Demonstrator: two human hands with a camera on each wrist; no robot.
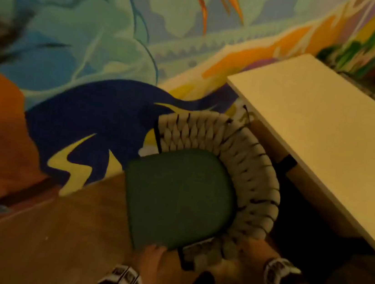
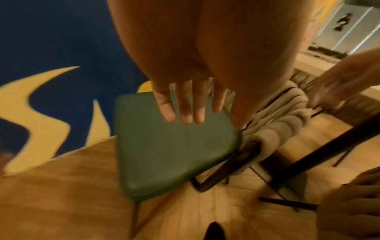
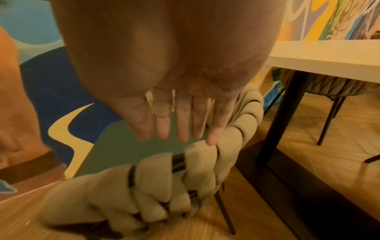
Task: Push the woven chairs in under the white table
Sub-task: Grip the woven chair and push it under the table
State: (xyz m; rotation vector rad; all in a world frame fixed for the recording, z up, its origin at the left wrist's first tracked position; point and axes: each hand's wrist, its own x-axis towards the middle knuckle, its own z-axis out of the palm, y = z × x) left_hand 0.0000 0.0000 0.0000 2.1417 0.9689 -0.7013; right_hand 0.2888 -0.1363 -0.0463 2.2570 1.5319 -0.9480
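Observation:
A woven chair (image 1: 255, 181) with a cream rope back and a green seat cushion (image 1: 179, 198) stands beside the white table (image 1: 325, 136), its curved back toward the table edge. My left hand (image 1: 152, 253) lies over the near corner of the cushion (image 2: 170, 154), fingers (image 2: 186, 116) straight. My right hand (image 1: 251, 248) is at the near end of the woven back (image 3: 156, 186). Its fingers are straight, and one fingertip (image 3: 211, 141) touches the rope. Neither hand grips anything.
A second woven chair (image 3: 329, 84) sits tucked under the table behind a dark table leg (image 3: 283, 116). A colourful mural covers the wall (image 1: 100, 35), close behind the first chair. Wooden floor (image 1: 61, 244) lies to the left.

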